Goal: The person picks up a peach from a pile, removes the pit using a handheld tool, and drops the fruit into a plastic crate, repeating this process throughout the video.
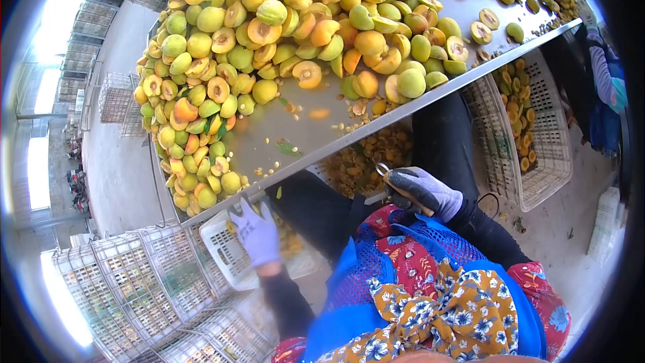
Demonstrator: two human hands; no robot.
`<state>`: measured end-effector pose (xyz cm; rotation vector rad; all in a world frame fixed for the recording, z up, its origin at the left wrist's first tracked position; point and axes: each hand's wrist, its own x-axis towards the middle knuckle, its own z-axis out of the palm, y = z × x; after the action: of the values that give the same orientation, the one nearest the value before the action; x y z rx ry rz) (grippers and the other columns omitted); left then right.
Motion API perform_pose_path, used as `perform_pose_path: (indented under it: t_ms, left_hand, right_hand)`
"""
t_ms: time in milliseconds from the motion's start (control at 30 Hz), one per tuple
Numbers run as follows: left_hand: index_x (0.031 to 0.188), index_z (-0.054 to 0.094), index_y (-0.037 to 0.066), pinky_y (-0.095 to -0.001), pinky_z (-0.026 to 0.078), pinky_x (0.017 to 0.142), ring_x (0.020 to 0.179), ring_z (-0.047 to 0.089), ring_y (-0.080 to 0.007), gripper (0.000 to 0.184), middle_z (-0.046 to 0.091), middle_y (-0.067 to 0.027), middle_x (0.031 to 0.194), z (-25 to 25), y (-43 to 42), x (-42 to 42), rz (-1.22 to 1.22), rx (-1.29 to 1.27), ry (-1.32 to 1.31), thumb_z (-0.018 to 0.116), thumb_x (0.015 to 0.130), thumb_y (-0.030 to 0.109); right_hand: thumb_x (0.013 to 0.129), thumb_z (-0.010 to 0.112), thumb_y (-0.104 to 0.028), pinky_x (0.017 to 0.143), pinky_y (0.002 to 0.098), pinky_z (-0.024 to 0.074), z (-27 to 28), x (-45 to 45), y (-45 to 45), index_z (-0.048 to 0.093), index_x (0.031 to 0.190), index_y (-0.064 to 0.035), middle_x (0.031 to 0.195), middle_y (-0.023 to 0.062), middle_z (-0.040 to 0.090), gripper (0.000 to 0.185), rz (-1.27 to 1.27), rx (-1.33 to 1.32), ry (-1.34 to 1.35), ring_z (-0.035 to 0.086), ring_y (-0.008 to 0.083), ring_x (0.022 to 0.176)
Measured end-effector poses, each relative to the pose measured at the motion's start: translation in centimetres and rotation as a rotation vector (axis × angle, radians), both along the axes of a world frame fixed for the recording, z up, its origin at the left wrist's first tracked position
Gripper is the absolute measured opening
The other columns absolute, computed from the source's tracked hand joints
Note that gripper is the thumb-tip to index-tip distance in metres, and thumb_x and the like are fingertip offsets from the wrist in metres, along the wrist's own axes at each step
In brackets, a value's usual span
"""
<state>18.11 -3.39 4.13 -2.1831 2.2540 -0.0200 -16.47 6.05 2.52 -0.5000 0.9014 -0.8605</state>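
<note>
My left hand (255, 232), in a pale glove, is over the white plastic basket (225, 252) just below the table's edge. Its fingers are apart and I see nothing in them. My right hand (426, 191), in a pale glove with dark fingers, is closed around a small tool with a metal ring (382, 169) at its tip. That hand is above my lap, near the table's front edge. Yellow-green apricots (269, 47), many cut in halves with orange flesh, are heaped on the metal table (259, 141). Small pale seeds and bits of leaf lie on the metal.
Below the table, between my legs, sits a container of fruit pieces (369, 154). To the right, a white crate (547, 154) holds apricot halves. Stacked wire-like crates (134, 289) stand at lower left. Another person's arm (601, 70) shows at far right.
</note>
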Motion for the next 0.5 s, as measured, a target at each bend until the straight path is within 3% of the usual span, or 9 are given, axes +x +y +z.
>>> perform_pose_path:
  t_ms: [67, 133, 167, 200, 267, 333, 367, 500]
  left_hand:
    - [0.124, 0.055, 0.004, -0.0442, 0.048, 0.094, 0.111, 0.057, -0.0381, 0.03, 0.056, -0.0221, 0.124, 0.6, -4.4, -1.9, -0.193, -0.08, -0.005, 0.054, 0.095, 0.013]
    - [0.132, 0.05, -0.001, -0.0478, 0.041, 0.102, 0.12, 0.05, -0.043, 0.052, 0.052, -0.0275, 0.131, 0.5, -10.8, -5.9, -0.526, -0.045, -0.034, 0.051, 0.097, 0.037]
    - [0.13, 0.052, -0.001, -0.047, 0.04, 0.102, 0.121, 0.051, -0.0409, 0.052, 0.054, -0.0273, 0.131, -0.9, -14.0, -9.0, -0.33, 0.039, 0.316, 0.051, 0.096, 0.038]
    - [0.131, 0.051, -0.001, -0.0464, 0.039, 0.104, 0.125, 0.048, -0.0396, 0.058, 0.056, -0.0265, 0.13, -4.9, -18.1, -10.5, -0.342, 0.053, 0.29, 0.051, 0.094, 0.044]
    - [0.107, 0.063, -0.001, -0.0363, 0.05, 0.083, 0.095, 0.063, -0.0254, 0.032, 0.066, -0.0148, 0.107, -8.8, -22.0, -16.2, -0.213, 0.109, 0.66, 0.067, 0.09, 0.026]
    - [0.104, 0.065, 0.0, -0.0317, 0.049, 0.079, 0.086, 0.063, -0.0192, 0.038, 0.069, -0.0083, 0.098, -6.6, -20.8, -19.7, -0.133, 0.338, 1.117, 0.078, 0.082, 0.028]
    - [0.101, 0.064, 0.001, -0.0285, 0.051, 0.067, 0.073, 0.063, -0.0163, 0.036, 0.068, -0.0056, 0.087, -9.2, -21.9, -19.7, -0.152, 0.317, 1.206, 0.082, 0.079, 0.022]
    - [0.093, 0.058, 0.002, -0.023, 0.046, 0.044, 0.053, 0.059, -0.011, 0.032, 0.062, -0.0047, 0.073, -6.2, -18.3, -19.9, -0.019, 0.331, 1.227, 0.081, 0.079, 0.02]
  right_hand:
    - [0.101, 0.05, -0.044, 0.057, 0.0263, 0.0423, -0.4, 0.6, -0.4, 0.054, 0.079, -0.0072, 0.064, -0.0011, 0.049, 0.043, 0.004, -0.04, 0.035, 0.047, 0.007, 0.057]
    - [0.101, 0.049, -0.045, 0.059, 0.0268, 0.0427, -0.4, 0.9, -0.7, 0.055, 0.079, -0.0068, 0.064, -0.0008, 0.05, 0.045, 0.022, -0.06, 0.115, 0.047, 0.0074, 0.057]
    - [0.101, 0.048, -0.046, 0.058, 0.026, 0.0417, -0.6, 0.7, -0.6, 0.055, 0.08, -0.0062, 0.065, -0.0008, 0.051, 0.046, 0.05, -0.085, 0.162, 0.047, 0.008, 0.058]
    - [0.101, 0.048, -0.047, 0.057, 0.0256, 0.0413, -0.1, 0.5, -0.6, 0.056, 0.08, -0.0063, 0.065, -0.0009, 0.051, 0.046, 0.048, -0.059, 0.156, 0.047, 0.0079, 0.058]
    - [0.101, 0.048, -0.048, 0.056, 0.025, 0.0404, 1.2, 0.2, -0.5, 0.056, 0.081, -0.0065, 0.065, -0.0009, 0.052, 0.047, 0.041, -0.005, 0.139, 0.047, 0.0077, 0.058]
    - [0.101, 0.05, -0.048, 0.051, 0.0241, 0.0376, 1.2, 0.0, -0.2, 0.055, 0.085, -0.0072, 0.065, -0.0017, 0.052, 0.044, 0.004, -0.073, 0.156, 0.046, 0.0064, 0.056]
    - [0.101, 0.05, -0.048, 0.05, 0.0242, 0.0371, 1.4, -0.2, 0.0, 0.055, 0.086, -0.0072, 0.065, -0.0019, 0.052, 0.043, -0.018, -0.083, 0.161, 0.045, 0.0061, 0.055]
    - [0.102, 0.051, -0.041, 0.047, 0.0253, 0.0366, 3.2, -0.7, -0.5, 0.053, 0.094, -0.006, 0.066, -0.0026, 0.05, 0.036, -0.07, -0.06, 0.242, 0.043, 0.0052, 0.054]
